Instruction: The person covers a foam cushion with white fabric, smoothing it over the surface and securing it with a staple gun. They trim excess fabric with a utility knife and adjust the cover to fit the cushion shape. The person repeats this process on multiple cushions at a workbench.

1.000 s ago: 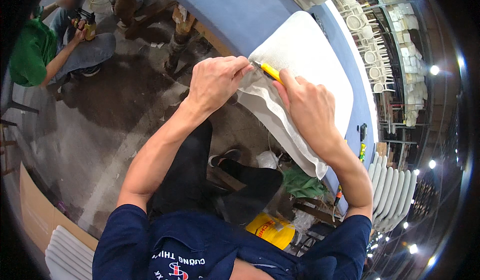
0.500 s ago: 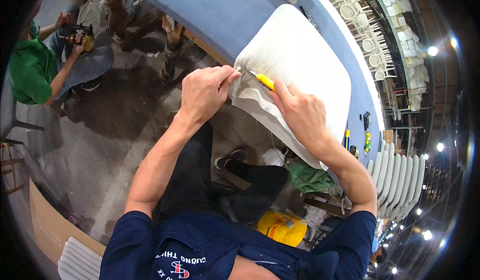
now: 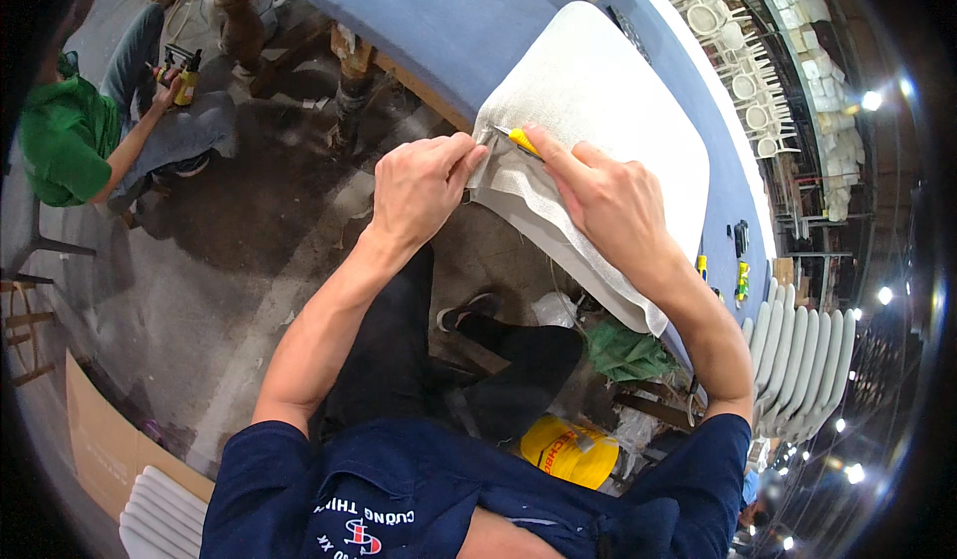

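The left hand [image 3: 421,188] pinches the loose edge of the pale fabric [image 3: 583,198] between thumb and fingers, at the near-left corner of a white cloth-covered pad [image 3: 618,90]. The pad lies on the blue tabletop [image 3: 429,20], with fabric hanging past the table's near edge. The right hand [image 3: 613,205] is closed around a yellow cutter [image 3: 523,141], its tip pointing toward the left fingertips; whether the blade touches the fabric is hard to tell.

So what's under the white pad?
A blue table shows beyond the edges of the pad. Whatever lies directly beneath the pad is covered and can't be seen.
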### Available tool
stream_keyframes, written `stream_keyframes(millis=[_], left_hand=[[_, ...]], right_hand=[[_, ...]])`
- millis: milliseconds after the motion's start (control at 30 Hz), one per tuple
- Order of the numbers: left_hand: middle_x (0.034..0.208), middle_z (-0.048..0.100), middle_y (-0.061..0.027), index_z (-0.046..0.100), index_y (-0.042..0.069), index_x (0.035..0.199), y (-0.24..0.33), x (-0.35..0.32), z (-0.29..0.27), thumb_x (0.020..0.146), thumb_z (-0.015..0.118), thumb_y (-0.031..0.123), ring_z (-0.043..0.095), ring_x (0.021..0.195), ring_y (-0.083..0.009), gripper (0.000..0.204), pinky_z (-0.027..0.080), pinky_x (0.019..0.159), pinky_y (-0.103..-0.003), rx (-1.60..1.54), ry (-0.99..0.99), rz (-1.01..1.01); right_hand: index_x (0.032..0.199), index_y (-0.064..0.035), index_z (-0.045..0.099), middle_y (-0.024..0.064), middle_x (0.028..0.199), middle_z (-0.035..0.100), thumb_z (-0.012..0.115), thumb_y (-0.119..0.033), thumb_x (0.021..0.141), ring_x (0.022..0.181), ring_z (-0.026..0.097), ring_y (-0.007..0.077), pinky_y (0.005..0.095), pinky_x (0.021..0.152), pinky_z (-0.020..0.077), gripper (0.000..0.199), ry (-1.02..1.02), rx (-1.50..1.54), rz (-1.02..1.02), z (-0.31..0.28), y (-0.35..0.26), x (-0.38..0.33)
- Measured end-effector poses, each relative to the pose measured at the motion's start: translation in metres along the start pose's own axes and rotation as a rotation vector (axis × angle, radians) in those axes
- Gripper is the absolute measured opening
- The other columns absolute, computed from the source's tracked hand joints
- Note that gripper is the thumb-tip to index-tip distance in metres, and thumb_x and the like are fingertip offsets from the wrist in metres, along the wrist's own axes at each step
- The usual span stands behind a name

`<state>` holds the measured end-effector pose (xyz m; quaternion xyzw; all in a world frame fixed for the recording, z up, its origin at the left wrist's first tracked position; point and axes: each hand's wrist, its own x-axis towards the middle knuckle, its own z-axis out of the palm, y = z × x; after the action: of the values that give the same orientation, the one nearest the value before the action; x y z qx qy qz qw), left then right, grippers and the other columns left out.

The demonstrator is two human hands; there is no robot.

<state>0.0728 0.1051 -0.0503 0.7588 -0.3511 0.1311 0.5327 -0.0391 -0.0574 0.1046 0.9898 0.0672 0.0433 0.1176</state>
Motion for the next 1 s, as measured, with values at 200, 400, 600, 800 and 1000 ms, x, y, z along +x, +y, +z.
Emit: stream_keyframes(millis=[200, 400, 600, 800, 1000], left_hand=[[0.071, 0.065, -0.0107, 0.07, 0.008, 0.089, -0.001, 0.007, -0.005, 0.1, 0.07, 0.029, 0.067, 0.066, -0.0314, 0.024, 0.051, 0.059, -0.042, -0.049, -0.044, -0.001], [0.075, 0.068, -0.0107, 0.074, 0.011, 0.09, 0.01, 0.004, -0.006, 0.099, 0.071, 0.03, 0.068, 0.067, -0.0321, 0.022, 0.052, 0.058, -0.042, -0.074, -0.062, -0.054], [0.076, 0.068, -0.0122, 0.074, 0.004, 0.094, 0.012, -0.005, -0.005, 0.101, 0.071, 0.021, 0.067, 0.064, -0.029, 0.019, 0.051, 0.059, -0.038, -0.098, -0.015, 0.067], [0.074, 0.067, -0.0117, 0.073, 0.005, 0.093, 0.018, -0.023, -0.002, 0.1, 0.072, 0.024, 0.067, 0.062, -0.0272, 0.02, 0.05, 0.057, -0.036, -0.121, -0.001, 0.054], [0.068, 0.066, -0.0038, 0.071, 0.002, 0.089, 0.034, -0.001, -0.011, 0.108, 0.063, 0.036, 0.063, 0.06, -0.0107, 0.039, 0.049, 0.056, -0.03, -0.56, -0.462, -0.575]], right_hand=[[0.151, -0.027, 0.058, 0.0084, 0.074, 0.061, 0.067, -0.018, 0.099, 0.054, 0.063, 0.028, 0.0432, 0.052, 0.0513, 0.053, -0.004, -0.024, -0.023, 0.0, 0.0, 0.005], [0.154, -0.0282, 0.055, 0.0071, 0.075, 0.061, 0.068, -0.019, 0.098, 0.054, 0.063, 0.027, 0.0435, 0.051, 0.052, 0.058, -0.026, -0.089, -0.011, 0.002, -0.001, -0.007], [0.156, -0.0267, 0.052, 0.0059, 0.074, 0.059, 0.068, -0.016, 0.096, 0.055, 0.064, 0.0255, 0.0407, 0.052, 0.0533, 0.063, -0.086, -0.04, 0.03, 0.0, 0.007, -0.033], [0.152, -0.0237, 0.057, 0.006, 0.079, 0.059, 0.07, -0.015, 0.096, 0.06, 0.064, 0.0245, 0.0399, 0.054, 0.0524, 0.058, -0.067, -0.028, 0.031, 0.004, 0.007, -0.053], [0.145, -0.0197, 0.062, 0.0056, 0.088, 0.063, 0.069, -0.012, 0.095, 0.063, 0.067, 0.0261, 0.0386, 0.054, 0.0548, 0.051, 0.127, 0.152, 0.024, -0.005, 0.009, -0.051]])
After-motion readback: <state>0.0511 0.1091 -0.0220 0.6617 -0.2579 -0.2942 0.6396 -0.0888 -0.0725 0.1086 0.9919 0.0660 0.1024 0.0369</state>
